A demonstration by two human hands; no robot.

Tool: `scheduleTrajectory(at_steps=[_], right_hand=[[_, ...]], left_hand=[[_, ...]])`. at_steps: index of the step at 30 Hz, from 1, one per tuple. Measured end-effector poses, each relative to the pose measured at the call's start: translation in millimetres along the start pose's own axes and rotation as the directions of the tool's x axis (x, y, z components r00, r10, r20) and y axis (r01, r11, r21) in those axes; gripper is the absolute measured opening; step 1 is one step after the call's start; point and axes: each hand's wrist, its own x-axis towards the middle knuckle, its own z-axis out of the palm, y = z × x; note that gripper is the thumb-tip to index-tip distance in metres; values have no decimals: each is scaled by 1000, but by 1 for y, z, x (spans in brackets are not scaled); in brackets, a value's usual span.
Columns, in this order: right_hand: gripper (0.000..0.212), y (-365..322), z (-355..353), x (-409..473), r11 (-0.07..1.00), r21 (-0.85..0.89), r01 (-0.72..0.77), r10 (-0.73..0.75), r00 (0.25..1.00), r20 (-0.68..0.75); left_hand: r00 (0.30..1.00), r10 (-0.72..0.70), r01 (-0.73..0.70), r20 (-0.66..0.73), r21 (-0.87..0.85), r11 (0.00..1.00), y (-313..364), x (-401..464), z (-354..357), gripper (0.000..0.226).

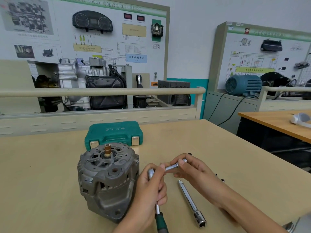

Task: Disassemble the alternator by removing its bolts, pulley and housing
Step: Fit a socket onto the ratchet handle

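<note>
Left hand (149,187) grips the ratchet (155,195) near its head, fingers curled round the shaft, green handle below the palm; right hand (190,169) pinches a short extension (175,165) between thumb and fingertips, its inner end at the ratchet head. Alternator (107,179) sits on the table (42,182) just left of the left knuckles, shaft up; a long socket bar (191,204) lies below the right fingers; green case (114,133) closed, beyond the alternator.
</note>
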Motion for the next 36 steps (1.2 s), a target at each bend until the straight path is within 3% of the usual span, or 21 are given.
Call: scheduleTrajectory(at_steps=[6, 12, 16, 26, 36], right_hand=[[21, -6, -3, 0, 993, -110, 34, -33, 999, 13], [29, -7, 2, 3, 995, -85, 49, -49, 999, 7], [29, -3, 4, 6, 996, -52, 74, -73, 997, 29], [24, -8, 7, 4, 995, -15, 96, -95, 994, 54], [32, -18, 11, 4, 995, -76, 71, -70, 997, 16]], left_hand=[[999, 33, -33, -7, 7, 999, 2, 1, 4, 27], [996, 86, -85, -6, 19, 996, 8, 1, 6, 29], [999, 45, -45, -17, 4, 999, 9, 3, 5, 36], [998, -65, 65, -24, -17, 998, 17, 1, 7, 23], [999, 41, -40, -5, 107, 993, 36, -3, 15, 22]])
